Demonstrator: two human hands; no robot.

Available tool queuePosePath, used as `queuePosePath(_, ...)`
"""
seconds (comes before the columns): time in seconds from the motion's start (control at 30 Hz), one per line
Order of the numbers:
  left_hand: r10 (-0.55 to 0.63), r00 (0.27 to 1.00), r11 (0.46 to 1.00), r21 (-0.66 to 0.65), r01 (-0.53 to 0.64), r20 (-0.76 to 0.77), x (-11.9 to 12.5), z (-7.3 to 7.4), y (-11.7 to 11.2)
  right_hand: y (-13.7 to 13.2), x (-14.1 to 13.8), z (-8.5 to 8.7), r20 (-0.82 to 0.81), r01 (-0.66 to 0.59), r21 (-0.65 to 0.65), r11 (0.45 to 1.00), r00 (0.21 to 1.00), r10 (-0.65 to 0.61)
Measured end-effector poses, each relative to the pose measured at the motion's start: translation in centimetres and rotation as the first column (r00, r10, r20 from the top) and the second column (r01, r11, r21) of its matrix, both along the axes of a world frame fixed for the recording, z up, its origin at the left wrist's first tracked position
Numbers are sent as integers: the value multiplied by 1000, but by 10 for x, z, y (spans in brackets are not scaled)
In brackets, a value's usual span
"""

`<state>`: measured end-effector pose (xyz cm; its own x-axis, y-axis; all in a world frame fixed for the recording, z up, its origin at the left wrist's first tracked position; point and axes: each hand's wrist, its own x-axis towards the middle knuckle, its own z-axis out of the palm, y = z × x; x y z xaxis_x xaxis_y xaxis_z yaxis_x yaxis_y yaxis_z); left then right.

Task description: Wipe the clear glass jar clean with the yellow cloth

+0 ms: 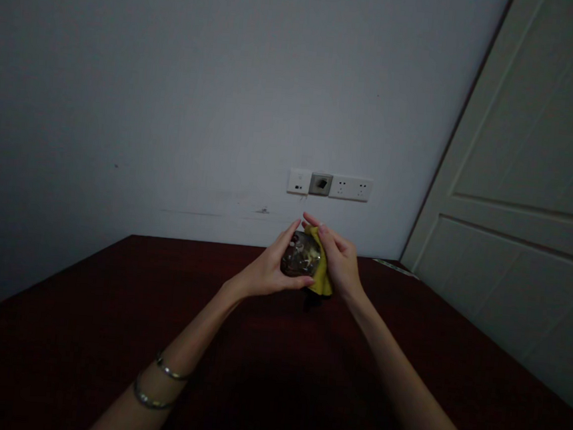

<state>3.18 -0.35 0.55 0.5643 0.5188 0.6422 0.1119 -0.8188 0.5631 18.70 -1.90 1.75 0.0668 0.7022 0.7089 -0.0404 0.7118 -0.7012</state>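
My left hand (266, 270) is curled around a small clear glass object (301, 258), its thumb under it and its fingers over the top. My right hand (339, 260) presses a yellow cloth (321, 281) against the right side of the glass, fingers closed on the cloth. Both hands are raised a little above the dark red-brown table (108, 306), near its far edge. Two thin metal bangles (161, 385) sit on my left wrist.
A grey-white wall stands behind the table, with a row of wall sockets (330, 185) just above my hands. A pale panelled door (529, 196) fills the right side. The room is dim.
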Motion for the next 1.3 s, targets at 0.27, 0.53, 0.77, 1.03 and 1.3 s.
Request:
queuePosePath(0.27,5,998,993,115,2,-60,-1,4,-2,-13,5,1,290,135,399,907,920,-265)
queuePosePath(0.53,1,997,967,252,20,-82,1,7,-2,-12,12,8,377,98,404,909,888,-263)
queuePosePath(0.77,-38,998,980,192,46,-46,2,3,-1,-19,10,8,477,73,449,891,824,-308)
queuePosePath(1.03,-44,998,999,-25,45,36,-2,2,-2,-17,9,8,384,-6,292,956,916,-111)
queuePosePath(1.3,-79,990,991,-95,91,121,-1,5,-3,-23,3,6,343,40,342,939,925,-164)
